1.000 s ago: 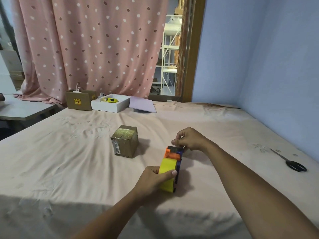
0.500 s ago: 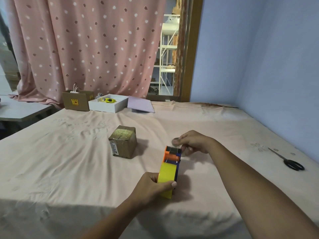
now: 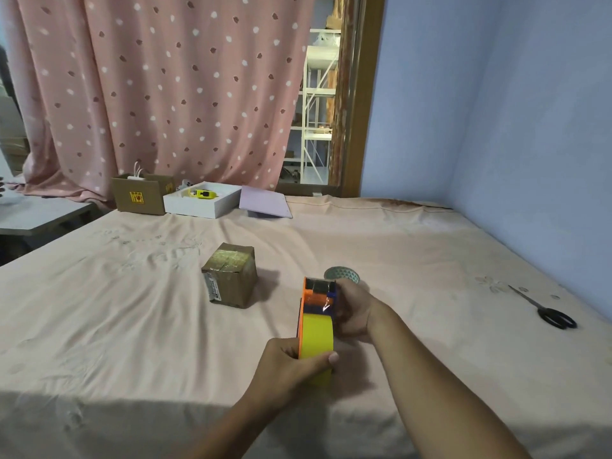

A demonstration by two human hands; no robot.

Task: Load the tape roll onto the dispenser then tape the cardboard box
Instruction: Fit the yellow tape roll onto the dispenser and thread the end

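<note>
Currently your left hand [image 3: 291, 362] grips the yellow tape roll [image 3: 317, 332] seated in the orange dispenser [image 3: 319, 294], held upright over the bed [image 3: 132, 326]. Your right hand [image 3: 356, 313] clasps the dispenser's right side. The cardboard box [image 3: 230, 274] sits near, to the left, untouched.

One head-worn wide-angle view looks forward and down across the cloth-covered table [image 3: 116, 326] toward the dotted curtain [image 3: 159, 87]
</note>
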